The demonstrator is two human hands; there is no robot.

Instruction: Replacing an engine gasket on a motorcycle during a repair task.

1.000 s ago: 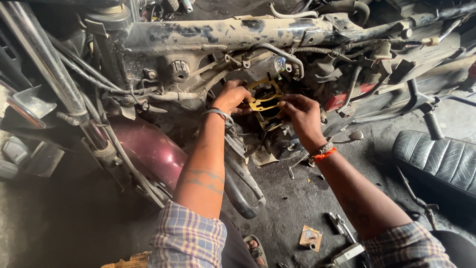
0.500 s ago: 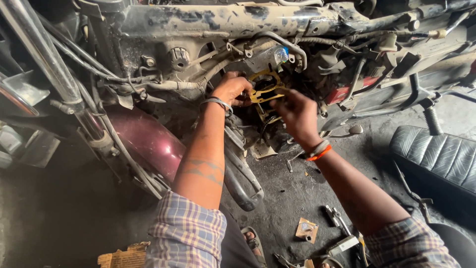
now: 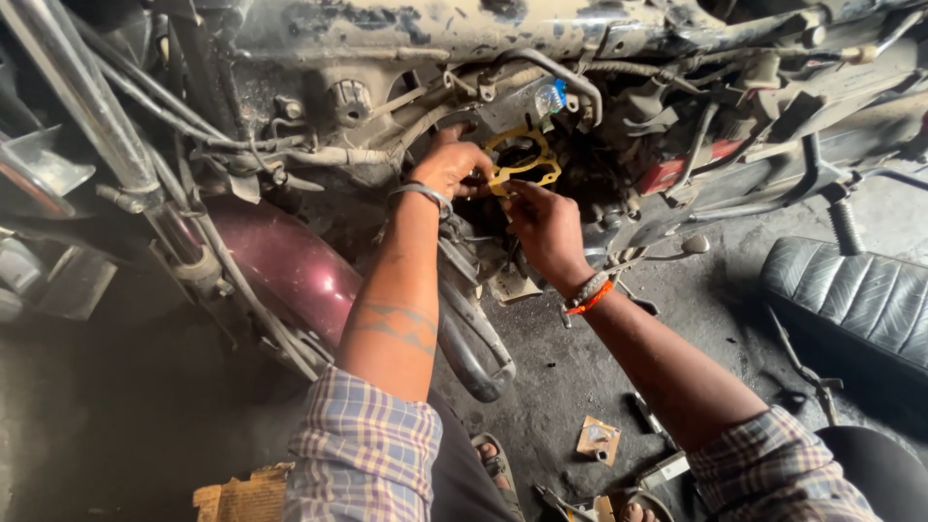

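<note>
Chrome fork tubes [image 3: 87,126] run down the far left, with a maroon fender [image 3: 290,271] just right of them and a dark exhaust pipe [image 3: 474,338] curving near the forearms. Left hand [image 3: 447,166] is up against the engine, fingers closed on the left edge of a yellow gasket [image 3: 522,159] (thin, flat, with a round centre hole). Gasket sits in the engine bay below the scuffed frame tube [image 3: 435,29], held roughly upright against the dark engine parts behind it. Right hand [image 3: 543,227] is just below and right of it, fingertips pinching its lower right edge, wrist wearing an orange band [image 3: 590,295].

Step in hand, as judged: seating the gasket on its mating face. Whether it already lies flush cannot be told; the area behind is dark and crowded. Next move likely calls for lining its holes up with the studs or bolt holes, both hands steadying it.

On the floor at right: a small cardboard piece [image 3: 599,437], then a black ribbed seat [image 3: 851,300].
</note>
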